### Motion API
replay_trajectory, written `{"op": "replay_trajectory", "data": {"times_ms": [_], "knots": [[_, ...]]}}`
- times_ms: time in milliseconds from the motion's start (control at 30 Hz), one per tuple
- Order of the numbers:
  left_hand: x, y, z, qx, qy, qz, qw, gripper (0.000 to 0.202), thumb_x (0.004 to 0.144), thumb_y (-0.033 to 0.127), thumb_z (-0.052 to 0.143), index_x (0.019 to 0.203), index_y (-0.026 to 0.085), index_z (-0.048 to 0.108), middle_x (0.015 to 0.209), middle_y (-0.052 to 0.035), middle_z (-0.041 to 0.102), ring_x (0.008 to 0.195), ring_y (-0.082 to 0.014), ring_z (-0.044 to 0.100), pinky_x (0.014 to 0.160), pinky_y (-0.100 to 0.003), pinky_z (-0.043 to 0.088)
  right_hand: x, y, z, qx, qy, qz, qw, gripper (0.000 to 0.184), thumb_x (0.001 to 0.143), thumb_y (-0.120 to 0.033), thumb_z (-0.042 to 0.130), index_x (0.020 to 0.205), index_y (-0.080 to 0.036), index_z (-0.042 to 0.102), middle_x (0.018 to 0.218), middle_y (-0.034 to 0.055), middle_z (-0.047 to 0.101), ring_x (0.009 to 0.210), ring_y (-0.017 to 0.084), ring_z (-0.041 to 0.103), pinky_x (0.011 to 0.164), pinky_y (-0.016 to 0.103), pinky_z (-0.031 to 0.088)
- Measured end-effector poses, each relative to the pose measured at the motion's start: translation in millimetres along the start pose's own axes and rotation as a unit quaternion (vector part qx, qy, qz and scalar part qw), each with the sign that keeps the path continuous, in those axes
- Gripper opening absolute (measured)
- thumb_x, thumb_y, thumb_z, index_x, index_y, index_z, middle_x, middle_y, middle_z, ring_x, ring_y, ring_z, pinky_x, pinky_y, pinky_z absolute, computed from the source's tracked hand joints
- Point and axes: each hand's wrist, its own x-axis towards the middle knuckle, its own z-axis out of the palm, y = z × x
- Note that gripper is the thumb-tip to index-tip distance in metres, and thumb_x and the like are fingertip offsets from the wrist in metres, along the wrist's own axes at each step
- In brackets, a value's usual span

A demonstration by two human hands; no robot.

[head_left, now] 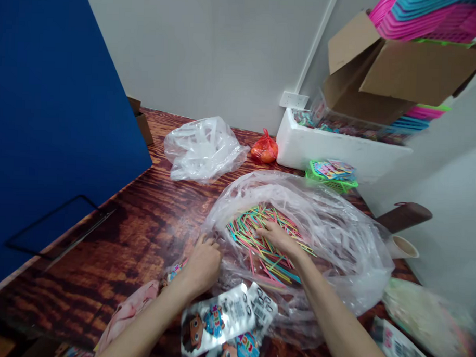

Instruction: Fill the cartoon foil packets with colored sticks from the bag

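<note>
A large clear plastic bag (337, 244) lies spread open on the table. Inside is a loose heap of thin coloured sticks (274, 260) in pink, yellow, green and blue. My right hand (277, 236) reaches into the bag, its fingers closed together among the sticks at the heap's upper middle. At the bag's left edge, my left hand (206, 260) has its fingers curled; what they grip is hidden. Close to my left wrist lies a small printed packet (175, 271), partly covered. Shiny printed pouches (221, 318) with cartoon figures lie between my forearms.
Behind the bag are another clear plastic bag (203, 148), a red bag of round fruit (264, 149) and a green basket (334, 176) of cards. A white foam box (336, 148) carries a cardboard box (413, 75). A blue panel (60, 115) borders the left; pink cloth (130, 307) lies nearer.
</note>
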Motion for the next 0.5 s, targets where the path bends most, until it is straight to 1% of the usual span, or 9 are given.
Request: {"op": "replay_trajectory", "data": {"times_ms": [67, 133, 200, 233, 333, 433, 467, 500], "knots": [[-5.9, 0.7, 3.2, -0.006, -0.002, -0.005, 1.000, 0.025, 0.084, 0.012, 0.049, 0.082, 0.014, 0.073, 0.093, -0.0131, 0.070, 0.097, -0.0283, 0.060, 0.108, -0.054, 0.027, -13.2, 4.0, 5.2, 0.048, -0.001, -0.003, 0.999, 0.020, 0.083, -0.032, 0.051, 0.068, -0.019, 0.051, 0.067, -0.0022, 0.057, 0.064, 0.014, 0.054, 0.058, 0.023, 0.037], [-12.3, 0.4, 4.8, -0.003, -0.014, -0.013, 1.000, 0.024, 0.083, 0.011, 0.049, 0.084, 0.014, 0.073, 0.096, -0.0130, 0.070, 0.099, -0.0284, 0.060, 0.108, -0.054, 0.027, -27.1, 7.2, 12.6, 0.133, -0.021, -0.005, 0.991, 0.019, 0.082, -0.034, 0.050, 0.069, -0.020, 0.049, 0.062, -0.0034, 0.055, 0.059, 0.014, 0.051, 0.054, 0.023, 0.035], [-18.5, -0.6, 4.3, 0.008, -0.032, -0.019, 0.999, 0.023, 0.083, 0.012, 0.050, 0.083, 0.014, 0.073, 0.097, -0.0132, 0.070, 0.099, -0.0289, 0.059, 0.108, -0.053, 0.028, -40.4, 9.7, 20.8, 0.215, -0.056, -0.008, 0.975, 0.015, 0.081, -0.032, 0.050, 0.070, -0.021, 0.048, 0.059, -0.0043, 0.054, 0.055, 0.013, 0.050, 0.053, 0.023, 0.034], [-21.3, -1.3, 3.6, 0.015, -0.041, -0.019, 0.999, 0.023, 0.083, 0.012, 0.051, 0.082, 0.014, 0.073, 0.096, -0.0132, 0.070, 0.099, -0.0291, 0.059, 0.107, -0.053, 0.029, -46.5, 10.8, 24.8, 0.236, -0.069, -0.009, 0.969, 0.014, 0.079, -0.030, 0.050, 0.069, -0.021, 0.048, 0.058, -0.0042, 0.054, 0.054, 0.013, 0.050, 0.052, 0.023, 0.033], [-26.7, -4.0, 2.3, 0.034, -0.052, -0.010, 0.998, 0.023, 0.083, 0.012, 0.050, 0.082, 0.014, 0.073, 0.094, -0.0126, 0.070, 0.097, -0.0291, 0.060, 0.106, -0.052, 0.031, -62.6, 12.2, 35.4, 0.249, -0.083, -0.001, 0.965, 0.012, 0.078, -0.027, 0.050, 0.067, -0.021, 0.048, 0.057, -0.0027, 0.058, 0.052, 0.013, 0.050, 0.052, 0.023, 0.033], [-27.6, -5.4, 2.5, 0.042, -0.051, -0.004, 0.998, 0.025, 0.082, 0.008, 0.048, 0.083, 0.014, 0.072, 0.093, -0.0127, 0.070, 0.097, -0.0298, 0.061, 0.106, -0.054, 0.030, -75.9, 11.9, 41.2, 0.274, -0.093, 0.005, 0.957, 0.014, 0.078, -0.029, 0.049, 0.067, -0.021, 0.050, 0.058, -0.0013, 0.061, 0.052, 0.013, 0.049, 0.053, 0.024, 0.033], [-27.3, -4.8, 1.7, 0.042, -0.047, -0.006, 0.998, 0.026, 0.081, 0.007, 0.047, 0.084, 0.014, 0.072, 0.093, -0.0130, 0.071, 0.097, -0.0301, 0.062, 0.106, -0.054, 0.029, -79.4, 11.8, 40.9, 0.279, -0.085, 0.003, 0.956, 0.015, 0.079, -0.029, 0.049, 0.067, -0.020, 0.050, 0.059, -0.0007, 0.062, 0.054, 0.014, 0.050, 0.055, 0.024, 0.034], [-26.8, -3.3, -0.3, 0.040, -0.043, -0.011, 0.998, 0.026, 0.082, 0.006, 0.046, 0.085, 0.013, 0.071, 0.093, -0.0133, 0.071, 0.097, -0.0305, 0.062, 0.106, -0.054, 0.029, -82.3, 11.7, 39.2, 0.280, -0.064, 0.003, 0.958, 0.016, 0.079, -0.030, 0.048, 0.067, -0.020, 0.050, 0.061, -0.0002, 0.063, 0.057, 0.014, 0.052, 0.057, 0.025, 0.036]]}}
